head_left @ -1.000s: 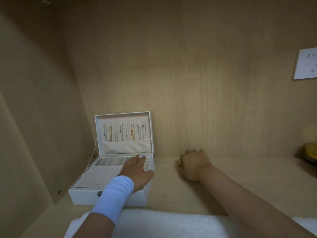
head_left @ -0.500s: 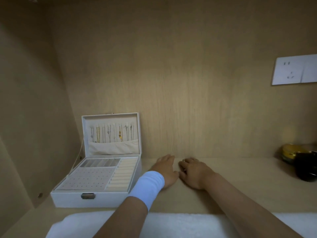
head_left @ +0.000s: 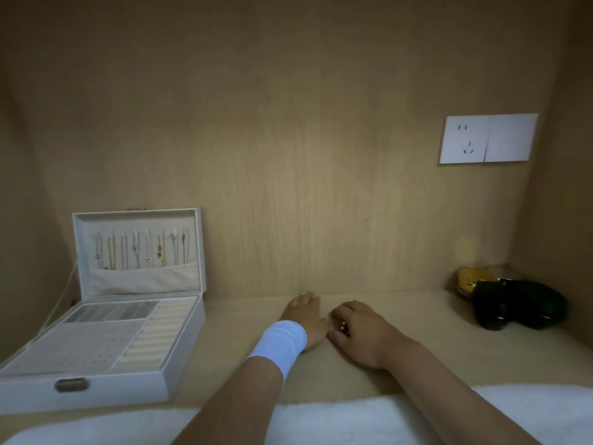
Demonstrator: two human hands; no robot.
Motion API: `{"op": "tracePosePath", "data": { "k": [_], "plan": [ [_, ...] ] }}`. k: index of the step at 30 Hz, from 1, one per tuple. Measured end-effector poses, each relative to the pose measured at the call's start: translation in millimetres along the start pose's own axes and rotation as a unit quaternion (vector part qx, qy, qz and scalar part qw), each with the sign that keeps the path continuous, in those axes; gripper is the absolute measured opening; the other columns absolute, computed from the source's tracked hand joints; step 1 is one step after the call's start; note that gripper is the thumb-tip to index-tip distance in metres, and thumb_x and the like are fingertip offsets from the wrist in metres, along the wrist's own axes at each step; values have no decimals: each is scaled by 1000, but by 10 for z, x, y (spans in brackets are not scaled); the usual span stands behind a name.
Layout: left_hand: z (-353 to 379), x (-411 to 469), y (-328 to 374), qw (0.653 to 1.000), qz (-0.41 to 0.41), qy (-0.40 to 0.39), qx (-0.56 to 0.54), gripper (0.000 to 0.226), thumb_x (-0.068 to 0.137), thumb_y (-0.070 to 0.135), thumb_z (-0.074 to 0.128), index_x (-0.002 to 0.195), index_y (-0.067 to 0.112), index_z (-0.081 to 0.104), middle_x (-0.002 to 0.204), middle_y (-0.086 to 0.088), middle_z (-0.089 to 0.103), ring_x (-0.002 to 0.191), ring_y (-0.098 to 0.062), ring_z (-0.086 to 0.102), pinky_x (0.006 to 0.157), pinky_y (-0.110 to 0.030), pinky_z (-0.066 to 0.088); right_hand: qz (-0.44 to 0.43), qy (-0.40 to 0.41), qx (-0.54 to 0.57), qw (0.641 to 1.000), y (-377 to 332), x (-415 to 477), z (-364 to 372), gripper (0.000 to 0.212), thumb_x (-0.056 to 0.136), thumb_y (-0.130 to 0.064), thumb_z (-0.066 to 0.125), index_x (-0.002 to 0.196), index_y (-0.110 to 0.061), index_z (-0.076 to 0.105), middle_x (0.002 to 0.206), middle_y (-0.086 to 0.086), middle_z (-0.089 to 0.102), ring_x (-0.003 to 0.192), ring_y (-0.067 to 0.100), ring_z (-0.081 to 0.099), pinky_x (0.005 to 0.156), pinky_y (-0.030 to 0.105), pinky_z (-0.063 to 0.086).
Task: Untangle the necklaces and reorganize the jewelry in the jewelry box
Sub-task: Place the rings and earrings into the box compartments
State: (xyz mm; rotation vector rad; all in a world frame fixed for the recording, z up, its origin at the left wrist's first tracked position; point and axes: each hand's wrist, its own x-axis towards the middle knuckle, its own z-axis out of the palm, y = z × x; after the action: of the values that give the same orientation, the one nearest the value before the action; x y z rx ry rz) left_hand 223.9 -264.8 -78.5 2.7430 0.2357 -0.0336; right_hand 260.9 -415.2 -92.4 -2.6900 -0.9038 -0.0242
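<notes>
White, the box (head_left: 106, 329) stood open at nine o'clock of both hands, necklaces (head_left: 141, 252) hung in its lid; left hand (head_left: 305, 319), nearer, and right hand (head_left: 359, 329) lay flat, empty, on the surface (head_left: 417, 319).

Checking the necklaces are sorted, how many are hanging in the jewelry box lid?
About 8 necklaces, side by side across the open lid of the jewelry box, ends tucked into its pocket; blur may hide more.
</notes>
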Motion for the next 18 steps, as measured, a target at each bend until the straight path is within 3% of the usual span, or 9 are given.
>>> {"op": "tracePosePath", "data": {
  "k": [3,9,13,18],
  "plan": [
    [25,15,21,999,25,33,-21,59,95,27,45,150,14,28,155,-4,25,144,-23,20,117,-30,18,1,20,38,999,29,18,20,64,72,-62,27,106,-20,61,106,2,61,105,20,54,96,36,43],
    [0,-87,29,991,78,55,-92,43,85,10,45,125,22,56,125,-1,60,117,-18,53,104,-26,39,-5,5,64,998,-101,60,-98,36,82,-31,53,117,-22,55,116,4,62,109,22,57,94,31,43],
    [-177,-255,-66,984,92,82,-126,42,85,11,46,123,25,54,125,1,57,111,-16,56,101,-28,41,-35,21,59,997,-313,64,-197,43,84,-27,55,127,-19,52,126,5,61,117,24,56,97,29,43],
    [-531,-618,-427,986,97,118,-63,46,85,12,52,130,21,49,131,-3,49,120,-21,49,105,-29,37,-92,31,41,994,-813,85,-254,51,86,-27,62,134,-20,50,136,3,54,128,22,49,108,30,37]
  ]
}}
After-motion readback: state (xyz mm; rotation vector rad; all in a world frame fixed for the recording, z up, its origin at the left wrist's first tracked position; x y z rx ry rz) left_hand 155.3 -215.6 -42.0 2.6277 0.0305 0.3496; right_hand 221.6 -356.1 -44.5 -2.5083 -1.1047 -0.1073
